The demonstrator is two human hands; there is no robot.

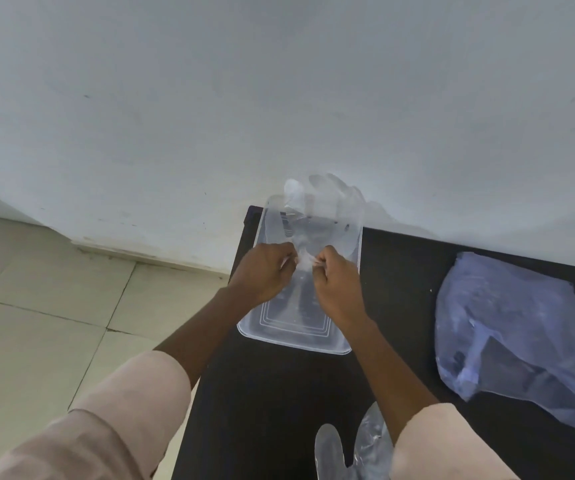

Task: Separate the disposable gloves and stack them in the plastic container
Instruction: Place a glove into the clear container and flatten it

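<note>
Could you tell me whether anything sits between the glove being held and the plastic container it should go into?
Nothing visible does. Both hands, left and right, pinch the clear glove directly above the open plastic container.

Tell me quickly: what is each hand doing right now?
Left hand: closed, pinching the clear glove at its cuff.
Right hand: closed, pinching the same glove's cuff.

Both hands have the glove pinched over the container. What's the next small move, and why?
Probably lower the cuff and let go: the clear glove is pinched by the left hand and right hand above the plastic container, its fingers overhanging the far rim.
</note>
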